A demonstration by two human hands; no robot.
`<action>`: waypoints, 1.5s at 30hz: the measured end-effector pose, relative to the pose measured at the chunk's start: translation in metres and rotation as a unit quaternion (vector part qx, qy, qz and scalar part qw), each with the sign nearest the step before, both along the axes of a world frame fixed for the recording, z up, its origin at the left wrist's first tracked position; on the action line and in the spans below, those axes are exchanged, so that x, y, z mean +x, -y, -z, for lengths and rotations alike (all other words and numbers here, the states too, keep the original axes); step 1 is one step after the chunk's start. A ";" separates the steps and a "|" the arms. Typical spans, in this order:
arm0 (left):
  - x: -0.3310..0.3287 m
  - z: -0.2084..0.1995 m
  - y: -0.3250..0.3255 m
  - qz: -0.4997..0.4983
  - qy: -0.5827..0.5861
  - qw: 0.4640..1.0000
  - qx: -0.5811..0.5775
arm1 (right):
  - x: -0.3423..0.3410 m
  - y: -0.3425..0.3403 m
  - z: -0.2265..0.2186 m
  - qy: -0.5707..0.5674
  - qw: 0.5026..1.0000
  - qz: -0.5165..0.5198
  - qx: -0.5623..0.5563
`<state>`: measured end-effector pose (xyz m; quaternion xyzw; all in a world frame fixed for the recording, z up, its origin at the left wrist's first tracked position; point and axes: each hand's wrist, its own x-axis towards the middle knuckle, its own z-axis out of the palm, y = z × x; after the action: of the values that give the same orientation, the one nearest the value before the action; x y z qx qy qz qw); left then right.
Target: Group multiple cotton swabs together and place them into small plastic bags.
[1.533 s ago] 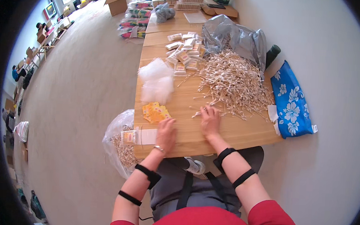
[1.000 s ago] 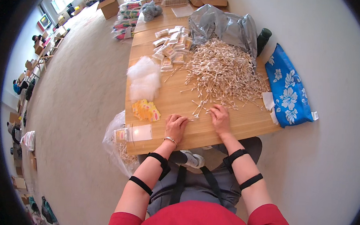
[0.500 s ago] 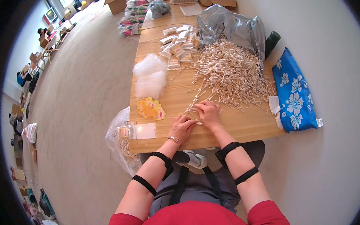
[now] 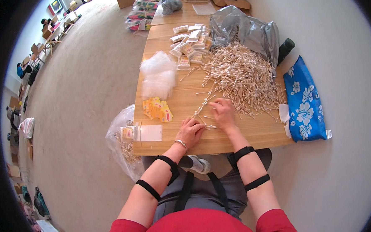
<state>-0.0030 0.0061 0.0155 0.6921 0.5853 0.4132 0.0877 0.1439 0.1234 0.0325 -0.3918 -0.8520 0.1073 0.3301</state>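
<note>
Near the table's (image 4: 160,147) near edge, the left hand's (image 4: 191,132) narrow grip pinches a few cotton swabs (image 4: 210,127); light pressure should keep their tips level. Rightward, the right hand (image 4: 224,114) is curled, contents unclear; lifting by the sticks suits the swab pile (image 4: 243,75), farther right and beyond.

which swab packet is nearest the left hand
The lone packet at the near left corner of the table; other packets lie heaped farther from the left hand.
</note>
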 end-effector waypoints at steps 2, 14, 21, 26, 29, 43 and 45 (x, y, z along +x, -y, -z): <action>0.000 -0.001 -0.001 0.005 -0.006 1.000 0.008 | -0.016 0.000 -0.002 0.044 0.998 -0.026 0.034; 0.000 -0.003 -0.002 -0.048 -0.055 0.997 0.038 | 0.000 0.011 0.005 0.049 0.993 -0.094 -0.052; 0.003 0.001 -0.003 -0.053 0.014 0.998 0.006 | 0.028 0.003 0.007 0.054 0.998 -0.028 -0.035; 0.000 0.002 -0.003 -0.072 0.016 0.997 -0.003 | 0.037 -0.002 0.001 0.067 0.997 0.037 -0.031; -0.001 0.003 -0.003 -0.062 0.019 0.998 0.001 | 0.035 -0.005 0.001 0.071 0.993 0.088 -0.033; 0.003 -0.006 -0.002 -0.095 -0.017 0.995 -0.004 | -0.004 0.014 0.001 0.043 0.996 -0.018 -0.072; 0.000 -0.003 -0.001 -0.102 -0.055 0.993 -0.009 | 0.018 0.016 -0.010 0.010 0.995 0.032 -0.096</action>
<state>-0.0029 0.0069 0.0185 0.6497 0.6603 0.3763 0.0186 0.1623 0.1076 0.0426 -0.4497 -0.8281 0.1743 0.2858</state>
